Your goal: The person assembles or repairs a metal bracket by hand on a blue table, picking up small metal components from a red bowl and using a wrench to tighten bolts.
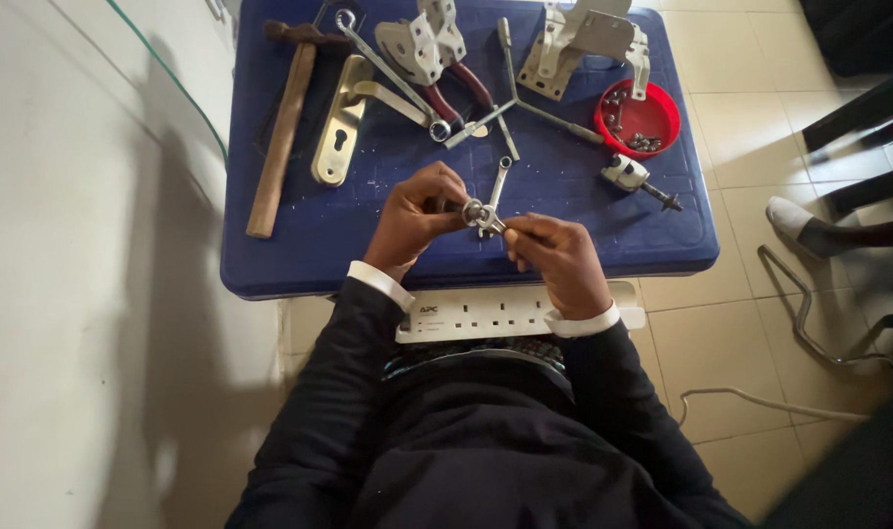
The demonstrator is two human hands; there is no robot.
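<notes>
My left hand point(414, 216) and my right hand point(564, 257) meet over the front edge of a blue plastic table point(309, 245). Between their fingertips they pinch a small metal fitting with a nut point(480, 215). My left hand grips its left end, and my right hand holds its right end. A small silver wrench point(500, 179) lies on the table just behind the fitting.
On the table lie a wooden-handled hammer point(280, 127), a brass door handle plate point(340, 122), red-handled pliers point(437, 59), a cross-shaped wrench point(510, 98), a grey metal bracket point(584, 44), a red bowl of small hardware point(638, 118) and a drill bit piece point(634, 178). A white power strip point(486, 313) rests on my lap. Another person's socked foot point(794, 217) is at right.
</notes>
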